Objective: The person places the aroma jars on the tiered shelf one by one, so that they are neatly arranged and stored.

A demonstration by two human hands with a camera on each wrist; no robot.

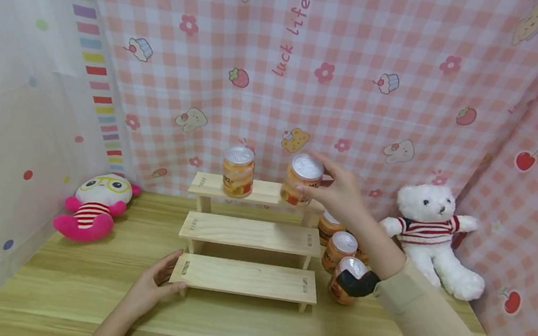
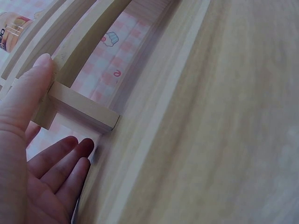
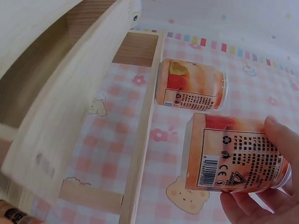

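Note:
My right hand (image 1: 339, 187) grips an orange can (image 1: 302, 179) with a silvery lid, thumb and fingers on opposite sides. In the right wrist view this can (image 3: 233, 154), its barcode label showing, hangs a little off the top step's board. A second orange can (image 1: 238, 173) stands upright on the top step, left of the held one. My left hand (image 1: 150, 285) holds the left end of the three-step wooden stand (image 1: 245, 278) at its lowest step. There the thumb (image 2: 30, 93) rests on the board's edge; the other fingers bend below and behind it.
Several more orange cans (image 1: 341, 246) are grouped on the wood-grain table (image 1: 255, 329), right of the stand, partly behind my right forearm. A white teddy bear (image 1: 436, 230) sits at right, a pink plush toy (image 1: 95, 206) at left. A checked cloth (image 1: 274, 110) hangs behind.

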